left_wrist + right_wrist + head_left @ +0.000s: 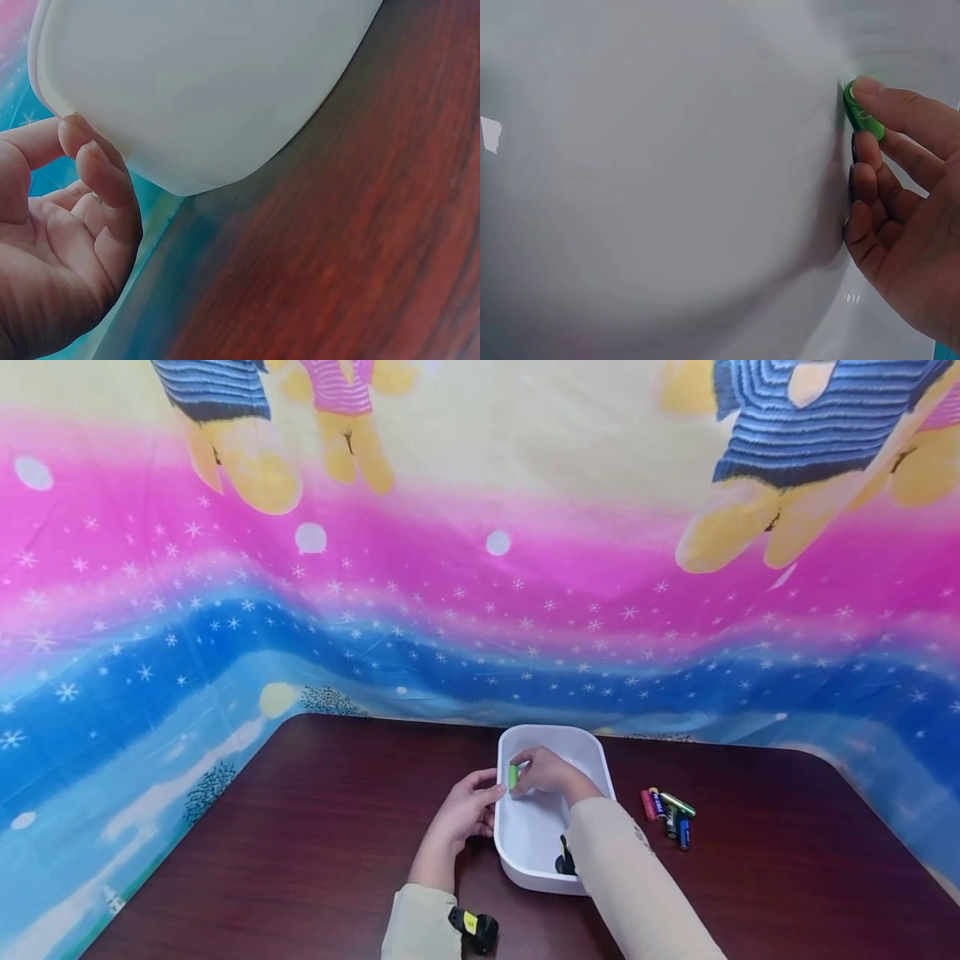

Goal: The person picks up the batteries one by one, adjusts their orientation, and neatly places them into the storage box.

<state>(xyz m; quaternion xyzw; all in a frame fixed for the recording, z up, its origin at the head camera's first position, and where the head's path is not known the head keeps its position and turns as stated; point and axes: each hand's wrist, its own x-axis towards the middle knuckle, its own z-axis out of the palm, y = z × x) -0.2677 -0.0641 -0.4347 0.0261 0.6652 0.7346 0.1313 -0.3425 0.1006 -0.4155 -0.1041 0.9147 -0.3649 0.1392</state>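
A white plastic tub (555, 852) stands on the dark table. Inside it, my right hand (546, 770) pinches a small green battery (513, 777) between thumb and fingers, close to the tub's left wall. The right wrist view shows the thumb on one end of the green battery (866, 116), with the other fingers of the right hand (911, 202) curled below it. My left hand (463, 810) holds the tub's left rim, thumb at the edge and fingers outside. Seen from the left wrist, the fingertips of the left hand (82, 217) are bent against the tub's outer side.
To the right of the tub lies a small pile of batteries (670, 812) in red, green, dark and blue. A black strapped device (476, 929) sits at the left sleeve. Behind the table (337, 827) hangs a colourful printed cloth (450, 610).
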